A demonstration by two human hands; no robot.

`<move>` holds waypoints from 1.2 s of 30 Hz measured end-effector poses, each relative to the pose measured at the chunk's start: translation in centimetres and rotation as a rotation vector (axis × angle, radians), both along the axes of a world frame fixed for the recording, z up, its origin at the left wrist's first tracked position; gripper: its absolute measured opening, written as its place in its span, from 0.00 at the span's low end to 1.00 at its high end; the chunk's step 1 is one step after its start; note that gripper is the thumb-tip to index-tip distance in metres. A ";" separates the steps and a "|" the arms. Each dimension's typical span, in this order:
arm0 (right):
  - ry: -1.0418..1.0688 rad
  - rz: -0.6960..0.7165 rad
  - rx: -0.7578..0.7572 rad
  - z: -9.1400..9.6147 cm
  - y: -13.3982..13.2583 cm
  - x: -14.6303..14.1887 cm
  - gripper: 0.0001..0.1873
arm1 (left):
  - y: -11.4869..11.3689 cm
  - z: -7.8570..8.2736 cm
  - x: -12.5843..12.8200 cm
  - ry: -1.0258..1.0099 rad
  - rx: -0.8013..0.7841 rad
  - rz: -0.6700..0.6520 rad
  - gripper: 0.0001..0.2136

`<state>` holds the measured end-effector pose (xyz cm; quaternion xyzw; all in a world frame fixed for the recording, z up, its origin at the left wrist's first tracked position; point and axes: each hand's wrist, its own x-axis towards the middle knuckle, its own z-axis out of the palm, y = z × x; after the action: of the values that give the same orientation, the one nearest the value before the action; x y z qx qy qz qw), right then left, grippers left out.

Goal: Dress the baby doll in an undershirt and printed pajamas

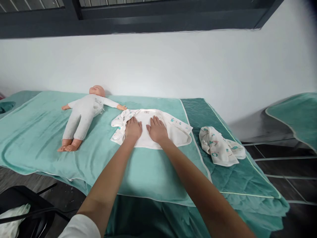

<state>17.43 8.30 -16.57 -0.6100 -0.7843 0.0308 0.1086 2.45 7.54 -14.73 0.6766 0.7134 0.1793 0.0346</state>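
A white baby shirt (148, 140) with a small printed pattern lies spread open on the green bed cover, its inside facing up. My left hand (133, 128) presses flat on its left part, near the patterned left flap. Flat on the middle right of the cloth rests my right hand (157, 129), fingers stretched toward the neckline. Left of the shirt, a baby doll (83, 110) in a white bodysuit lies on its back, one hand close to the shirt's left shoulder.
A crumpled patterned baby garment (220, 145) lies on the darker quilted cover (247, 181) at the right. Behind the bed stands a white wall (158, 66). A black chair (27, 205) with cloth on it is at the lower left. Metal rails (284, 158) show at the right.
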 end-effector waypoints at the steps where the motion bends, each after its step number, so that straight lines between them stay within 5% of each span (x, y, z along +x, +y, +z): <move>1: 0.002 0.002 -0.009 0.1 -0.5 0.0 0.35 | -0.7 0.0 -0.1 -0.012 0.035 -0.045 0.27; 5: -0.002 -0.001 -0.012 0.3 -2.8 0.0 0.36 | -4.2 0.1 -1.9 -0.078 0.233 -0.192 0.21; 10: -0.012 0.051 0.020 0.1 -5.3 0.1 0.36 | -6.0 -0.2 -6.8 -0.133 0.346 0.059 0.24; 14: -0.005 0.054 0.018 0.1 -6.0 0.1 0.35 | -4.0 -0.4 -10.0 -0.122 0.253 0.148 0.29; 17: -0.006 0.057 0.029 0.0 -6.0 0.1 0.34 | -2.1 -0.4 -11.5 -0.096 0.205 0.160 0.24; 27: -0.010 0.042 0.054 0.2 -6.3 0.0 0.32 | 4.5 0.2 -15.6 -0.279 0.336 0.387 0.17; 32: -0.003 0.047 0.050 0.2 -6.2 0.1 0.32 | 5.7 0.0 -16.3 -0.362 0.369 0.505 0.17; 36: 0.011 0.045 0.062 0.2 -6.2 0.1 0.31 | 5.4 -0.2 -16.3 -0.318 0.391 0.477 0.20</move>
<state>17.53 2.11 -16.36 -0.5885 -0.7977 0.0123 0.1309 -13.83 12.92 -14.88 0.4481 0.7893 0.4189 -0.0278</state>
